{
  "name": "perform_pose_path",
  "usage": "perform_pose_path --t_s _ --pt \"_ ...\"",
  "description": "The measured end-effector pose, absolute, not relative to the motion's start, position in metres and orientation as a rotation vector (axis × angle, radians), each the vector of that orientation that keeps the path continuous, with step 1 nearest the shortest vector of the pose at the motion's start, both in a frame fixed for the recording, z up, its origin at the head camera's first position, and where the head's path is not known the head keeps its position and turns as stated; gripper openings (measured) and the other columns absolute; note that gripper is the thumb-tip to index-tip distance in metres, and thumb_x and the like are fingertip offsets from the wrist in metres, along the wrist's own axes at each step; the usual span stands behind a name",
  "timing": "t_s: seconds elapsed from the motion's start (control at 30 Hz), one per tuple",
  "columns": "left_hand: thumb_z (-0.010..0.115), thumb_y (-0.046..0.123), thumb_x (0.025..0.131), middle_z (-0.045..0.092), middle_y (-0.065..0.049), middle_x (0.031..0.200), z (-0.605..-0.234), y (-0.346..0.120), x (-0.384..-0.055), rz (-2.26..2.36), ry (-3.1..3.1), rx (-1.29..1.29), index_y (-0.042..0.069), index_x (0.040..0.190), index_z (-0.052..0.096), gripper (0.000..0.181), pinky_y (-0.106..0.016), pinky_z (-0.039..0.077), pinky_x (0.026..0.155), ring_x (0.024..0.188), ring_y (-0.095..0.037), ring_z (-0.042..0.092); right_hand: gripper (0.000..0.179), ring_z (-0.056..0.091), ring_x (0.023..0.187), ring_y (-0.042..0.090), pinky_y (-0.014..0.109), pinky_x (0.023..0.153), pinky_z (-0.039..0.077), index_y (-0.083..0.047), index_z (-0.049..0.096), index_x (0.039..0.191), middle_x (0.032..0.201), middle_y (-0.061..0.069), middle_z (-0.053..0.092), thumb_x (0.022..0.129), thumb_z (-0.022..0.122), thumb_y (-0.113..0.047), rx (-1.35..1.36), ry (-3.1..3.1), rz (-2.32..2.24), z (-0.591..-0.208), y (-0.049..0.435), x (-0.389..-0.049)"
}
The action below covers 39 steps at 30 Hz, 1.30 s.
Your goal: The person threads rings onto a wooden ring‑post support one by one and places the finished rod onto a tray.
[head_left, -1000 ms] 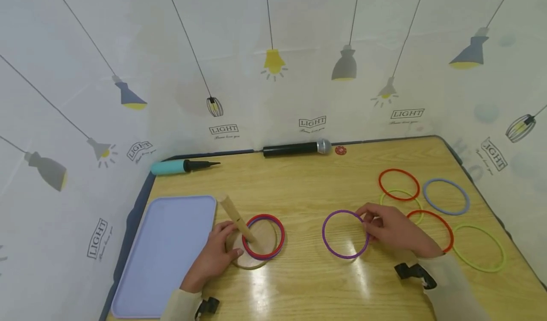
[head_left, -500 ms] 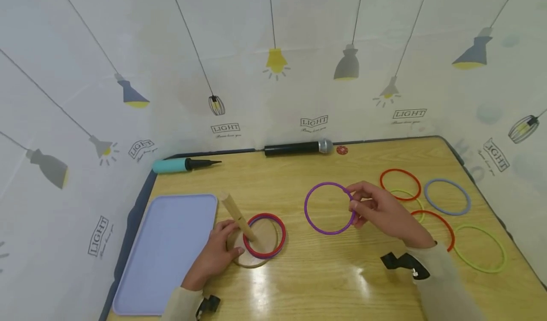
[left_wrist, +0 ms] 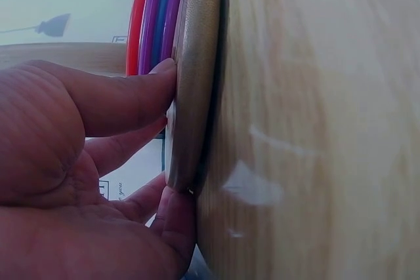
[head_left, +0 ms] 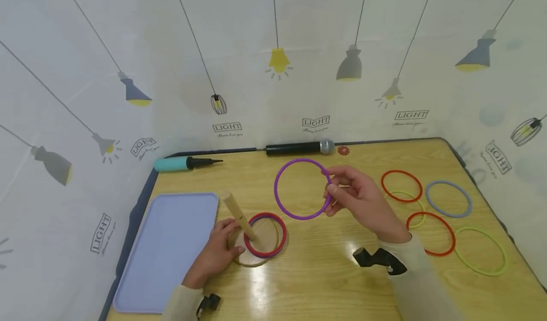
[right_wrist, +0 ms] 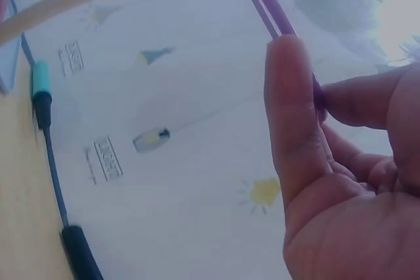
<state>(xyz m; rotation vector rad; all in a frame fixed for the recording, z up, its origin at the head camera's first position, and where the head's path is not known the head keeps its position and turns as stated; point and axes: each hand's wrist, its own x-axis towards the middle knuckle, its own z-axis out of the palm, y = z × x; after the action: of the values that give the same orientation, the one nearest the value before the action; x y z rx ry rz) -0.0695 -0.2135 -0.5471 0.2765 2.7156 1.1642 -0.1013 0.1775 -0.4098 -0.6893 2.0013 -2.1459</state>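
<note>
A wooden peg stand has a round base (head_left: 267,233) and an upright peg (head_left: 239,219). Around the peg, stacked rings lie on the base, a red ring (head_left: 285,233) uppermost; purple and blue rings (left_wrist: 157,24) show beneath it in the left wrist view. My left hand (head_left: 215,250) grips the base's edge, thumb on its upper face and fingers at the rim. Raised above the table, my right hand (head_left: 361,200) pinches a purple ring (head_left: 275,190) by its right side between thumb and fingers. The ring is tilted up, to the right of the peg top and apart from it.
A lilac tray (head_left: 166,250) lies left of the stand. Along the back are a turquoise hand pump (head_left: 173,164), a microphone (head_left: 295,148) and a red chip (head_left: 344,150). Several loose rings lie at the right, among them a blue ring (head_left: 453,215) and a red ring (head_left: 382,184).
My right hand has lifted the purple ring off the right part of the table and carried it up and leftward toward the peg. The left hand keeps its grip on the base.
</note>
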Motion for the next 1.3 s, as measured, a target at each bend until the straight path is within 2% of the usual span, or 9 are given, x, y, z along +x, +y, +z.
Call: perform_pose_path --t_s 0.2,0.43,0.57,0.73,0.87,0.97,1.13,1.3 --pt "0.081 0.008 0.091 0.047 -0.02 0.155 -0.547 -0.213 -0.071 1.143 2.708 0.285 0.008 0.146 0.061 0.059 -0.064 0.038 0.116 0.144 -0.047 0.038 0.032 0.074 0.073 0.016 0.041 0.065 0.064 -0.009 0.06 0.137 0.095 0.009 0.068 0.107 0.056 -0.001 -0.695 1.865 -2.242 -0.397 0.139 -0.1" --pt "0.082 0.007 0.089 0.049 -0.021 0.153 -0.545 -0.211 -0.071 1.143 2.729 0.316 0.006 0.144 0.062 0.058 -0.065 0.038 0.116 0.144 -0.048 0.04 0.036 0.075 0.073 0.017 0.042 0.066 0.065 0.004 0.054 0.142 0.096 0.011 0.068 0.107 0.057 -0.003 -0.731 1.76 -2.268 -0.387 0.099 -0.1" --pt "0.083 0.007 0.088 0.048 -0.022 0.152 -0.546 -0.21 -0.071 1.146 2.732 0.341 0.009 0.146 0.062 0.061 -0.068 0.036 0.116 0.144 -0.051 0.038 0.039 0.075 0.072 0.018 0.043 0.068 0.065 0.005 0.053 0.144 0.097 0.013 0.066 0.107 0.058 -0.005 -0.699 1.748 -2.214 -0.39 0.079 -0.104" --pt "0.083 0.009 0.088 0.045 -0.024 0.158 -0.548 -0.211 -0.07 1.149 2.722 0.322 0.007 0.143 0.062 0.059 -0.071 0.03 0.119 0.148 -0.055 0.033 0.038 0.076 0.072 0.017 0.04 0.069 0.065 0.001 0.056 0.145 0.1 0.022 0.065 0.107 0.06 -0.006 -0.581 1.763 -2.143 -0.408 0.065 -0.107" --pt "0.081 0.01 0.091 0.045 -0.021 0.159 -0.548 -0.213 -0.07 1.121 2.711 0.302 0.011 0.144 0.061 0.057 -0.07 0.032 0.119 0.147 -0.053 0.035 0.037 0.075 0.072 0.017 0.037 0.069 0.065 0.001 0.059 0.143 0.1 0.018 0.065 0.106 0.061 -0.007 -0.517 1.77 -2.095 -0.423 0.065 -0.108" --pt "0.081 0.008 0.091 0.046 -0.018 0.158 -0.548 -0.213 -0.071 1.139 2.705 0.301 0.014 0.146 0.061 0.059 -0.07 0.032 0.119 0.146 -0.051 0.036 0.036 0.074 0.072 0.017 0.038 0.069 0.065 0.0 0.061 0.141 0.1 0.017 0.065 0.106 0.062 -0.01 -0.493 1.782 -2.047 -0.435 0.067 -0.109" --pt "0.082 0.007 0.089 0.049 -0.019 0.155 -0.545 -0.213 -0.072 1.172 2.693 0.292 0.014 0.147 0.061 0.062 -0.068 0.033 0.118 0.144 -0.048 0.037 0.036 0.074 0.073 0.017 0.045 0.073 0.065 -0.001 0.061 0.142 0.104 0.02 0.065 0.108 0.062 -0.013 -0.437 1.788 -1.945 -0.463 0.07 -0.114" --pt "0.082 0.009 0.089 0.048 -0.021 0.154 -0.543 -0.212 -0.069 1.181 2.691 0.262 0.011 0.146 0.062 0.06 -0.068 0.034 0.118 0.144 -0.049 0.038 0.037 0.074 0.072 0.019 0.051 0.075 0.064 0.0 0.058 0.143 0.1 0.012 0.065 0.108 0.061 -0.012 -0.405 1.829 -1.853 -0.495 0.072 -0.116"
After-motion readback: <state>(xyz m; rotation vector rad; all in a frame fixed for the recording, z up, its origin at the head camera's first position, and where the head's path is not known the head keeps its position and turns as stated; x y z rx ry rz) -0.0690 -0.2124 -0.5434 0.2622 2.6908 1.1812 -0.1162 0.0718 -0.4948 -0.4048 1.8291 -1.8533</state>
